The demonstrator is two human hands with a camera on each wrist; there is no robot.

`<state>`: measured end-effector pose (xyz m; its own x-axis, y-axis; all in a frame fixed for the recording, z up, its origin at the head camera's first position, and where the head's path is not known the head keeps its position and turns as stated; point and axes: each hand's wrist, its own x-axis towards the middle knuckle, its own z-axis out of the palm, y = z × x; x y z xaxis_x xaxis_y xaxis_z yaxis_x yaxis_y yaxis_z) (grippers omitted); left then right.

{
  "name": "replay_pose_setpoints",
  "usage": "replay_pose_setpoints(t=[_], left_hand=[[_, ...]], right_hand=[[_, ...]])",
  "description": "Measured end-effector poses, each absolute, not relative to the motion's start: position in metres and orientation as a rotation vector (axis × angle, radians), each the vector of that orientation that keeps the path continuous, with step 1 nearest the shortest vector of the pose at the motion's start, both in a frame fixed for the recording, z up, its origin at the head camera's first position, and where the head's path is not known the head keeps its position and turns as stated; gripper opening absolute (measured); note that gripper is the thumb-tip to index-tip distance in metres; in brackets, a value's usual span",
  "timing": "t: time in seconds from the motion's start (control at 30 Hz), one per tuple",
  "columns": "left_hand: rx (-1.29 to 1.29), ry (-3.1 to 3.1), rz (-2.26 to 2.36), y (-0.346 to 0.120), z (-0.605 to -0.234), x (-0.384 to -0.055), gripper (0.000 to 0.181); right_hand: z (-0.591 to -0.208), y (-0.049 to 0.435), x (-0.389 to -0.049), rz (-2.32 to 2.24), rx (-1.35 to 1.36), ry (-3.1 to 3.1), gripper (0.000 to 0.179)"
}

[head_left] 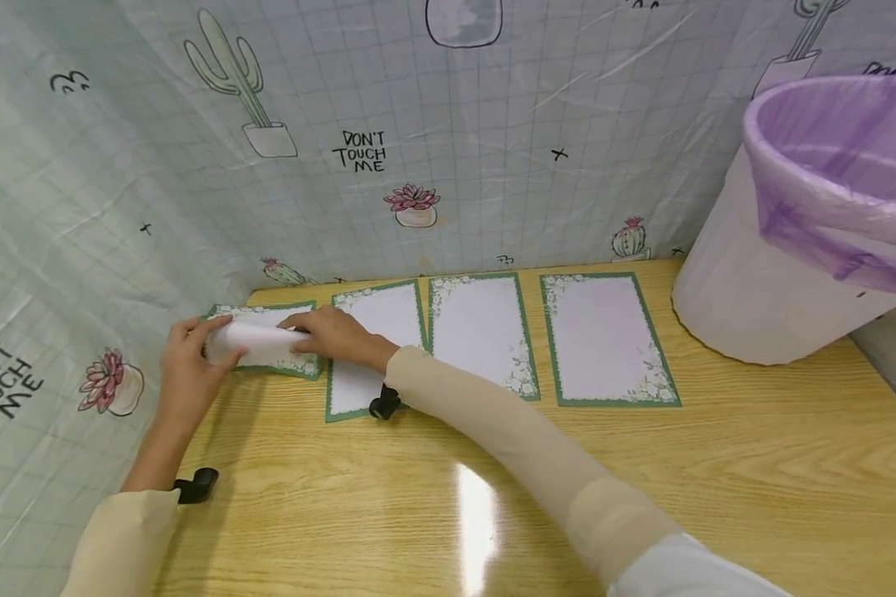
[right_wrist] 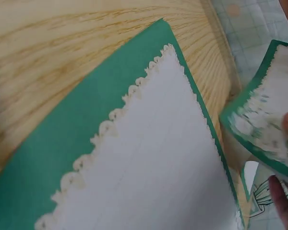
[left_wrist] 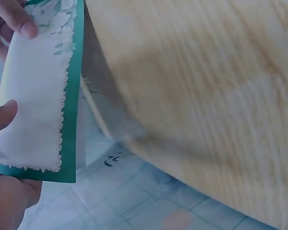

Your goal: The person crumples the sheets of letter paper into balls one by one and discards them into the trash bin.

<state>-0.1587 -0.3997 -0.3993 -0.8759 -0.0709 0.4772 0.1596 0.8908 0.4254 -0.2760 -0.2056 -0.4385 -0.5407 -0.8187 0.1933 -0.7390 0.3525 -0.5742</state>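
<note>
A sheet of decorative paper (head_left: pixel 257 347) with a green border and white flowers is bent over lengthwise at the left end of the row. My left hand (head_left: pixel 182 361) grips its left end, thumb on the near face. At the other end my right hand (head_left: pixel 339 334) pinches the paper between thumb and fingers. In the left wrist view the bent sheet (left_wrist: pixel 38 100) shows its scalloped inner edge, with the left thumb (left_wrist: pixel 2 117) pressed on the white face. A second sheet (head_left: pixel 369 327) lies flat under the right forearm, partly hidden by it.
Two more bordered sheets, one in the middle (head_left: pixel 474 323) and one farther right (head_left: pixel 605 340), lie flat on the wooden table (head_left: pixel 328 497). A white bin (head_left: pixel 754 274) with a purple liner (head_left: pixel 814 224) stands at the right. Printed cloth (head_left: pixel 291 215) hangs behind and at the left.
</note>
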Motion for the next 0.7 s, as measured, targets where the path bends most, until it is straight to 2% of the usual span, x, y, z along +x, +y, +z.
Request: replay_pose_setpoints(t=[0.17,0.47,0.7], left_hand=[[-0.048,-2.495,-0.61,-0.394,-0.388,-0.15,0.05],[-0.174,-2.311,-0.551,-0.374,-0.364,-0.138,0.04],[-0.266,-2.208,-0.552,-0.358,-0.354,-0.122,0.042]], right_hand=[[-0.429,-0.191,-0.273,-1.122,-1.625,2.449,0.049],[-0.403,-0.169,-0.27,-1.388,-1.975,2.373,0.045],[-0.38,-0.152,-0.258,-1.461,-2.128,2.299,0.039]])
